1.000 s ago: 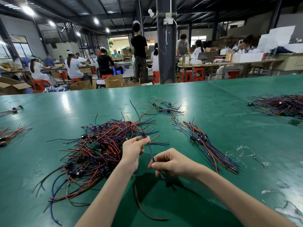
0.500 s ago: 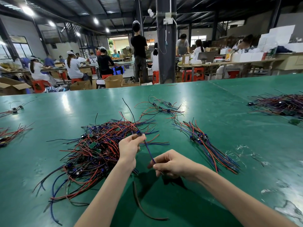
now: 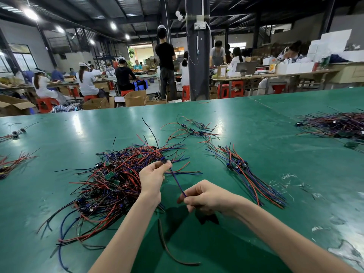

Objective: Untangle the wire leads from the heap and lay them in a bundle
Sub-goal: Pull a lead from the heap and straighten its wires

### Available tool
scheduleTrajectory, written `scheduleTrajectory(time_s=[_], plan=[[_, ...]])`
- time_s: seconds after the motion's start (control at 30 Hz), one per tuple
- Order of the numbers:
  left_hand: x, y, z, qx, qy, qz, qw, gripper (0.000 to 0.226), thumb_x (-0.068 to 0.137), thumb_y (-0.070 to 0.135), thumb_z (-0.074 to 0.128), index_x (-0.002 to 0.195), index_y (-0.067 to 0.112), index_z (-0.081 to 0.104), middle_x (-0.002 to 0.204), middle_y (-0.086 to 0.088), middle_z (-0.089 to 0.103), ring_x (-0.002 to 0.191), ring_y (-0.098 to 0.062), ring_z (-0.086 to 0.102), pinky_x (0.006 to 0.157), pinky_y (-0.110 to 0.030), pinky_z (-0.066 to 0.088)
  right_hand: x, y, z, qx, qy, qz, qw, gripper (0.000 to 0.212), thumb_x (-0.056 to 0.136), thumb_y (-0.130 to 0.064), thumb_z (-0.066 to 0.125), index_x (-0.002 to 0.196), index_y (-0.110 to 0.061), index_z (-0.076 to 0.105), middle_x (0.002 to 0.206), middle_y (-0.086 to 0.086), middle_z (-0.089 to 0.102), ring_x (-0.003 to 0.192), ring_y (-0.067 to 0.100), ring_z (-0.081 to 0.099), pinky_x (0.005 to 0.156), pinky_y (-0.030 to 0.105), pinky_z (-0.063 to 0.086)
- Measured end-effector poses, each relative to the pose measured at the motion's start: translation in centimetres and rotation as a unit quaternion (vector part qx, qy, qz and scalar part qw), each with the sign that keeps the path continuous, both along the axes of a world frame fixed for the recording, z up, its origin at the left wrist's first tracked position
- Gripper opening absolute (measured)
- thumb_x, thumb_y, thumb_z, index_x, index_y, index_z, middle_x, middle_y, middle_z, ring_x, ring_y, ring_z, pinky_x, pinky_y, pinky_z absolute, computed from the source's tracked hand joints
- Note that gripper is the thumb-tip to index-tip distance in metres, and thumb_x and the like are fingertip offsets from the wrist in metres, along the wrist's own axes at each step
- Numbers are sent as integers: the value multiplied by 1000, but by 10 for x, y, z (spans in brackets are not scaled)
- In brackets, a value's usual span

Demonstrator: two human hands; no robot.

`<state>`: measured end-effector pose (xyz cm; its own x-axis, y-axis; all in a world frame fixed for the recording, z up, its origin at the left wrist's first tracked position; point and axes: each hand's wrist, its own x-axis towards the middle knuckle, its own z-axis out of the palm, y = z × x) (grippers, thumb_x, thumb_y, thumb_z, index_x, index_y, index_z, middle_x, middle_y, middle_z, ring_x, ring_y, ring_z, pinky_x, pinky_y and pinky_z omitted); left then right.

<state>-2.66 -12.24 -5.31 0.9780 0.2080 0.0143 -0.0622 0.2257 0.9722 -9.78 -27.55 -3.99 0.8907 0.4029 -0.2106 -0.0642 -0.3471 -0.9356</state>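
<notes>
The left hand (image 3: 152, 177) pinches the small blue part at one end of a wire lead (image 3: 177, 181); the right hand (image 3: 206, 196) grips its other end, holding it taut above the green table (image 3: 256, 123). The tangled heap (image 3: 110, 184) lies just left; the laid bundle (image 3: 248, 176) lies to the right.

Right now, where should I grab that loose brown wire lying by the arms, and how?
Pinch the brown wire near its far, upper end, coming straight down from above. It lies flat on the table, alone and apart from the heap, so nothing snags. Its lower end curls away.
</notes>
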Motion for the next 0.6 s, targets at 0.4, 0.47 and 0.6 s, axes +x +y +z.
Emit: scheduleTrajectory(time_s=[0.4, 0.47, 0.6], plan=[[2, 6, 4, -3, 3, 35, 999, 6, 80, 6, 72, 78, 10, 68, 64, 2, 54, 52, -10, 32, 53, -20, 31, 2, 1, -2, 2, 21, -5, 1000, 20, 90, 3, 49, 102, 8, 65, 49, -3, 57, 28, 1, 32, 31, 13, 22], [2, 5, 4, 1, -3, 35, 999, 5, 80, 6, 72, 80, 9, 69, 66, 1, 54, 53, -10, 32, 53, -20, 32, 6, -2, -5, 10, 56, -38, 998, 20, 88, 4, 48, 96, 3, 66, 49, -1, 58, 28, 4, 24, 33, 12, 16], [2, 6, 5, -16, -4, 25, 1000, 5, 80, 5, 72, 82, 7, 67, 69, 0, 53, 52, -9, 31, 51, -19, 30, 8, -5, -6, 39, 77, -42, 995, 18, 89, 4, 48, 91, -2, 64, 49, 0, 59, 27, 3, 23, 33, 10, 16]])
